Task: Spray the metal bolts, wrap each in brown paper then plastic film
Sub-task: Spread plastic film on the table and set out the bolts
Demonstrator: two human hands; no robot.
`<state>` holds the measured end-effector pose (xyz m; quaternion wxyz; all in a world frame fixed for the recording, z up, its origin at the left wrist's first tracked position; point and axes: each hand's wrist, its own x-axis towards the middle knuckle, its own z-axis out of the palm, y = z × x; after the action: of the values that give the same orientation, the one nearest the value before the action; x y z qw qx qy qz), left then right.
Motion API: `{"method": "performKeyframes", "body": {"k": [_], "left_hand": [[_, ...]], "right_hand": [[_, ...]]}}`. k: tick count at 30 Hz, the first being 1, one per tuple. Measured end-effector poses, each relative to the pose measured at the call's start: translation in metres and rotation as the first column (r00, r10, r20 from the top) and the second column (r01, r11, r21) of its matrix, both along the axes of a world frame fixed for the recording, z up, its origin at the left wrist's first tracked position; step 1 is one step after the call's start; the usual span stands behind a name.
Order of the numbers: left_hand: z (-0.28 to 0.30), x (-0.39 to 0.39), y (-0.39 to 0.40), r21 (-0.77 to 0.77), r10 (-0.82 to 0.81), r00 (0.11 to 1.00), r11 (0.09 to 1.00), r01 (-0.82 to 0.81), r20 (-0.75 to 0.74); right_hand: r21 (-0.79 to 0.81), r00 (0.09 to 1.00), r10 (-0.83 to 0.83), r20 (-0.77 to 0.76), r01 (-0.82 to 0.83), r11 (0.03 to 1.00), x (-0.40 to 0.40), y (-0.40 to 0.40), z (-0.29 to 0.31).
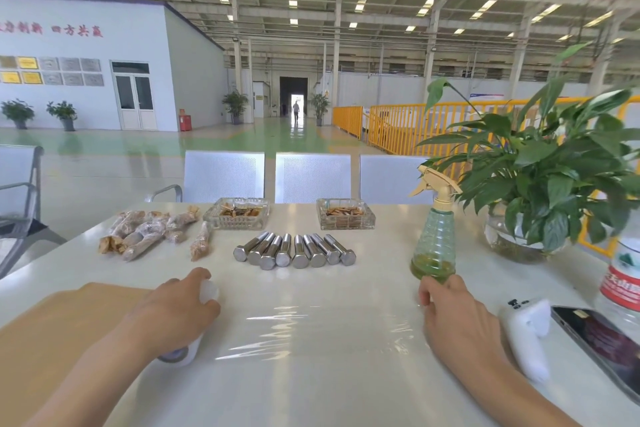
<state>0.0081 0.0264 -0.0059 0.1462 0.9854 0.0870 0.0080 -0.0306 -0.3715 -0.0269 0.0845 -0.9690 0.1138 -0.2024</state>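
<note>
Long white table (363, 392), glossy, carries everything. Near left corner: flat sheet of brown paper (52, 329), laid ready as the first wrap layer. Centre: stretch of clear plastic film (311, 333) drawn flat across the tabletop, wrinkled, likely being paid out for the outer layer.

Left hand (176, 314) curled over the white roll of film (188, 350), gripping it, holding the roll down. Right hand (457, 312) pinches the film's far edge against the table, fingers bent, keeping the stretch taut.

Green translucent spray bottle (434, 246) stands just beyond the right hand, close enough to be knocked.

Eight bare steel hex bolts (294, 250) lie side by side beyond the film, unwrapped. Finished wrapped bundles (149, 234) heaped far left.

Potted plant (540, 184), two glass ashtrays (237, 213), phone (602, 340) and white handheld controller (530, 336) crowd the right.
</note>
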Motion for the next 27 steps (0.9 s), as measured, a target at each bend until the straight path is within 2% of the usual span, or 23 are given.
{"method": "performKeyframes", "body": {"k": [7,12,15,19,23,27], "left_hand": [[-0.003,-0.004,-0.001,-0.014,-0.022,0.999,1.000,0.023,0.033],[0.001,-0.010,-0.001,-0.062,-0.035,0.998,0.997,0.038,0.054],[0.005,-0.015,-0.004,-0.059,-0.036,0.997,0.997,0.040,0.063],[0.010,-0.020,-0.009,-0.070,-0.020,0.999,0.997,0.022,0.027],[0.019,-0.027,-0.012,-0.170,0.027,0.999,0.985,-0.033,-0.038],[0.028,-0.032,-0.012,-0.155,0.053,0.995,0.986,-0.065,-0.079]], "right_hand": [[0.043,0.999,-0.005,0.035,0.004,0.999,0.003,-0.007,-0.004],[-0.117,0.999,0.034,0.005,-0.033,0.993,0.004,-0.010,-0.005],[-0.130,0.998,0.057,-0.005,-0.057,0.990,0.002,-0.014,-0.004],[-0.081,0.996,0.093,0.017,-0.091,0.992,-0.003,-0.019,-0.007],[-0.015,0.994,0.104,0.015,-0.104,0.995,-0.001,-0.020,-0.008],[0.092,0.993,0.122,0.003,-0.122,0.988,0.001,-0.023,-0.008]]}}
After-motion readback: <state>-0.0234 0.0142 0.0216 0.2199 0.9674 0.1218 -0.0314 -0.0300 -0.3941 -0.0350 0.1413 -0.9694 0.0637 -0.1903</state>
